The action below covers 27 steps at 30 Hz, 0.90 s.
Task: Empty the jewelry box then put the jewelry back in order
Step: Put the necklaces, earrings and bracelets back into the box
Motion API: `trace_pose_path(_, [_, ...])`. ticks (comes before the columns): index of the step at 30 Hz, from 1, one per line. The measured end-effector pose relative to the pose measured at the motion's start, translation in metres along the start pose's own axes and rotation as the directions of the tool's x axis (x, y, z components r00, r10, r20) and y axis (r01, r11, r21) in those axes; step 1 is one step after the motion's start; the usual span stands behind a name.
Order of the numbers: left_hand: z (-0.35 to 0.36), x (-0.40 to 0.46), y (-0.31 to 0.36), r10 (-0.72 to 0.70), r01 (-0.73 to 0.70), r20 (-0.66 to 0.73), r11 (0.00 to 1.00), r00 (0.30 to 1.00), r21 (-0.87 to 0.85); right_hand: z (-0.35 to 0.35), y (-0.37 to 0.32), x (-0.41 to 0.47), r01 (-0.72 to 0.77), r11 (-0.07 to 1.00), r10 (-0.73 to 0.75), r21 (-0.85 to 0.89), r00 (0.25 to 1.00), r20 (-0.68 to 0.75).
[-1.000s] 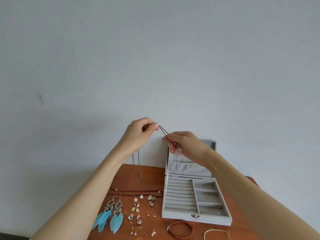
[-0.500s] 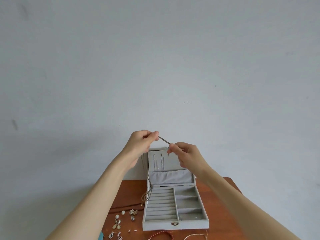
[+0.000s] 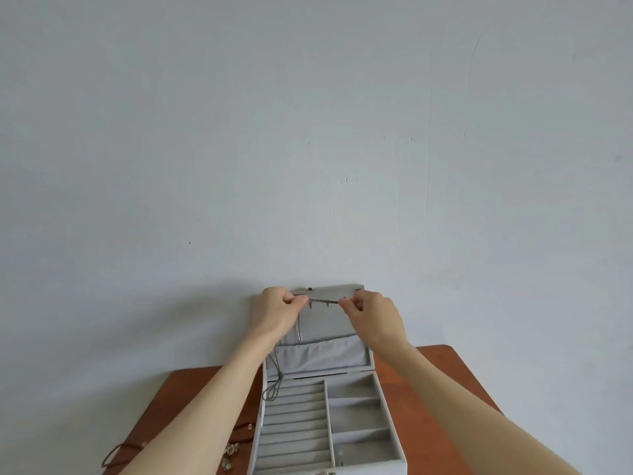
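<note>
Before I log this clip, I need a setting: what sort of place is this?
Probably a room at home: a small wooden table against a bare pale wall, with an open grey jewelry box on it and both hands stretching a necklace by its lid.

Hands (image 3: 327, 311) pinching necklace (image 3: 323, 301) at lid (image 3: 329, 325)

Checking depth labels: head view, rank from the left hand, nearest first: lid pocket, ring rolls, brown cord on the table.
1. Lid pocket: just below the left hand, inside the upright lid.
2. Ring rolls: lower, in the tray's left half.
3. Brown cord: farthest, on the table at the lower left.
</note>
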<state>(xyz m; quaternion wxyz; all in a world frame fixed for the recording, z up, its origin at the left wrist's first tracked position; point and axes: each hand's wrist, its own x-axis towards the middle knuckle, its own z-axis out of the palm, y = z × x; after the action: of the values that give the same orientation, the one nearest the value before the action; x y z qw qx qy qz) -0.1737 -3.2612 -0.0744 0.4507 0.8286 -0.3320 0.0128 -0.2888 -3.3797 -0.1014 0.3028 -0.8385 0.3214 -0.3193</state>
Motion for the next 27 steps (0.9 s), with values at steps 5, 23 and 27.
trace_pose_path(5, [0.032,0.028,-0.019,0.018,-0.008,-0.158,0.998,0.987,0.063,0.03,0.011,0.025,-0.097,0.994,0.093,-0.052,0.992,-0.086])
trace_pose_path(23, [0.03,-0.001,-0.072,0.238,-0.282,0.157,0.876,0.959,0.391,0.074,0.041,0.027,-0.228,0.971,0.233,-0.064,0.969,0.077])
trace_pose_path(27, [0.009,-0.009,-0.066,0.253,-0.377,0.421,0.894,0.871,0.243,0.074,0.043,0.021,-0.253,0.966,0.257,-0.049,0.962,0.095])
